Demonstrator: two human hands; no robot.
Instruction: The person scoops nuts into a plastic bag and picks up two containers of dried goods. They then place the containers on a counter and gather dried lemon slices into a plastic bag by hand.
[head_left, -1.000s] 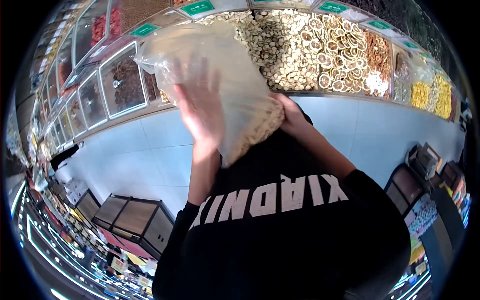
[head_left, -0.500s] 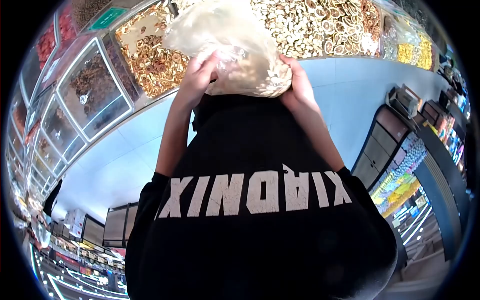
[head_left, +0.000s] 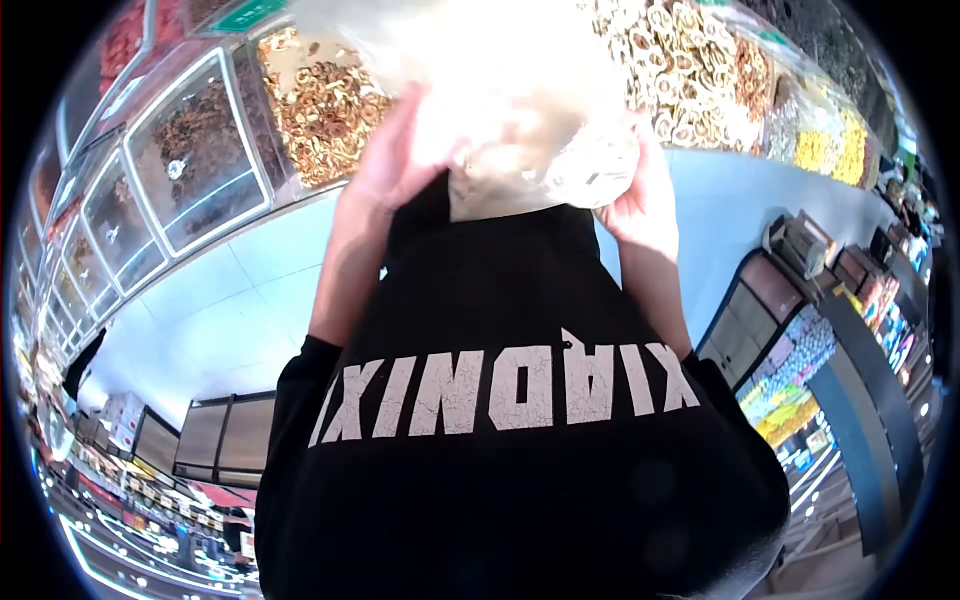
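Closer to the camera than half a second ago, the bag (head_left: 510,110) now blurs across the top of the view, above the chest and in front of the bins (head_left: 325,105). Left hand (head_left: 395,165) curls round its left side, fingers closed on the plastic; right hand (head_left: 640,200) cups its lower right corner. Filling looks done — pale slices bulge inside — but the mouth is blurred, so whether it is tied cannot be told.

Bulk dried-goods shop: glass-lidded bins (head_left: 205,160) of dried slices (head_left: 320,105) far left, green labels (head_left: 245,14), stocked shelves (head_left: 790,390) right.
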